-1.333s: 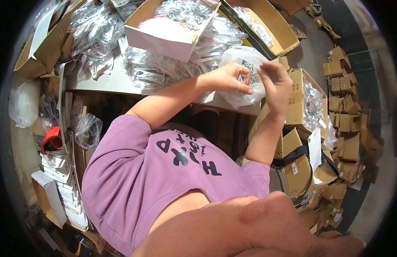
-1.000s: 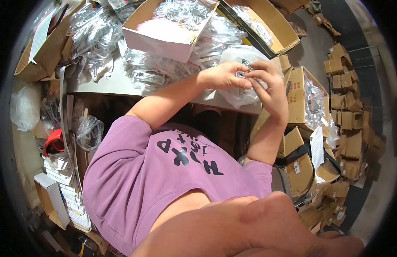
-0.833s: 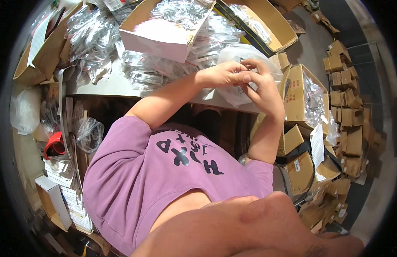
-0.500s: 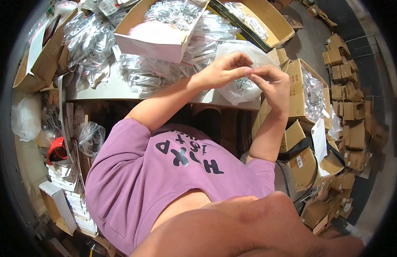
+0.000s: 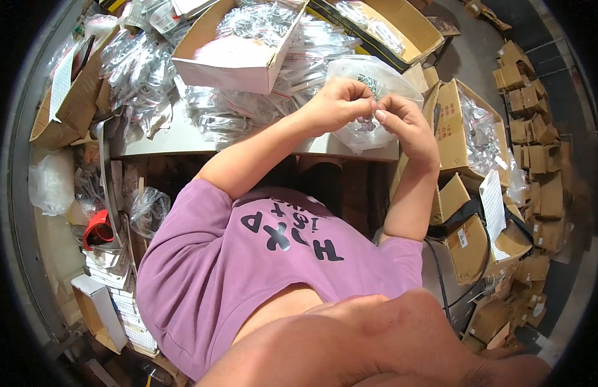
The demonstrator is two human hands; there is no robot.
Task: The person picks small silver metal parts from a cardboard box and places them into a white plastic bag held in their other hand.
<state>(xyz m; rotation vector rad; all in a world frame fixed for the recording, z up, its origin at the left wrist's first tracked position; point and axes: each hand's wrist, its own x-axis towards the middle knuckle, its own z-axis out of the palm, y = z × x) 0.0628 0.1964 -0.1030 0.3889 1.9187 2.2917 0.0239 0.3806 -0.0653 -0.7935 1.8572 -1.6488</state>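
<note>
My left hand (image 5: 341, 106) and my right hand (image 5: 408, 126) meet above a white translucent plastic bag (image 5: 357, 68) at the table's front edge. Fingertips of both are pinched on a small clear plastic bag (image 5: 365, 121), mostly hidden by the fingers. Something small and shiny seems to be in it, too small to make out. The translucent bag beneath holds small dark and greenish pieces. Left of my left hand, flat clear zip bags (image 5: 215, 113) with red seal lines lie heaped on the table (image 5: 160, 142).
A white-sided carton (image 5: 228, 74) full of small packets stands on the heap. Behind it is a black-and-yellow-edged box (image 5: 408, 39). At right, a carton (image 5: 450, 126) holds silvery packets, with an open carton (image 5: 467, 248) nearer me. Stacked cartons (image 5: 544, 174) line the far right.
My fingertips have shifted slightly and a small shiny bit of the clear plastic bag now shows below them. The whole view has moved a little, so surroundings sit slightly further right.
</note>
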